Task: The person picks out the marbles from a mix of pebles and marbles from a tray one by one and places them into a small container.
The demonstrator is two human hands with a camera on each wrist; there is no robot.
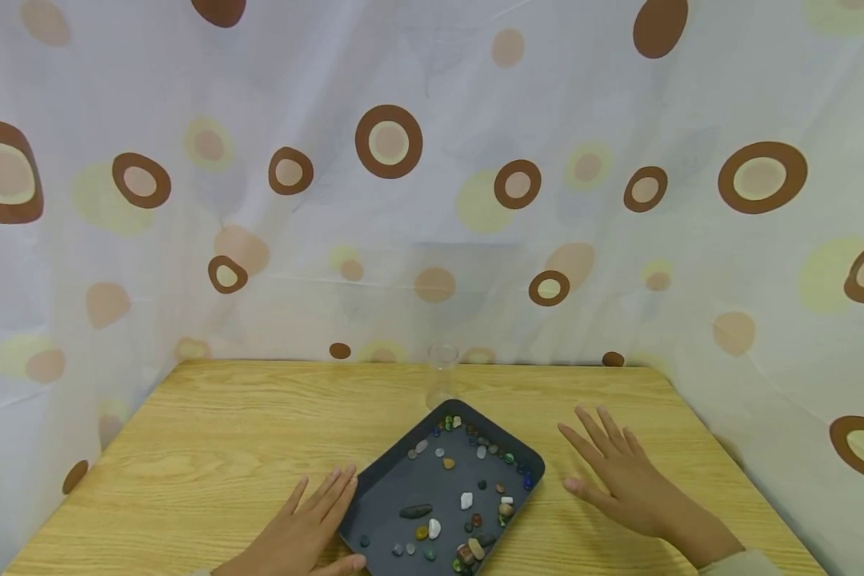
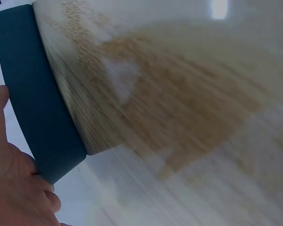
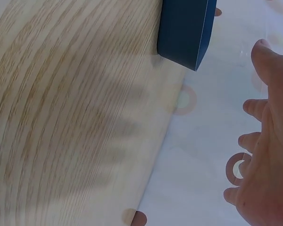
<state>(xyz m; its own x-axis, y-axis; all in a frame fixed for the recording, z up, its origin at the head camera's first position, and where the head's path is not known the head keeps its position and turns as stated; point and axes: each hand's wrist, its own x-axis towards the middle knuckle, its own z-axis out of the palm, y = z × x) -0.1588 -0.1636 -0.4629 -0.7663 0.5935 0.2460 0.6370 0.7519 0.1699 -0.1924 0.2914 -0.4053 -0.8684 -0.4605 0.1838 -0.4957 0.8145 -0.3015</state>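
Note:
A dark rectangular tray (image 1: 392, 500) lies at an angle on the wooden table (image 1: 245, 432), with several small coloured pebbles and glass beads (image 1: 468, 500) scattered in it. My left hand (image 1: 310, 524) lies flat with straight fingers, touching the tray's left rim (image 2: 33, 103). To the tray's right my right hand (image 1: 619, 476) is spread open on the table, a little apart from the tray (image 3: 186, 28). Neither hand holds anything.
A clear glass flask (image 1: 442, 376) stands just behind the tray near the table's far edge. A white curtain (image 1: 432, 184) with brown rings hangs around the back and sides of the table.

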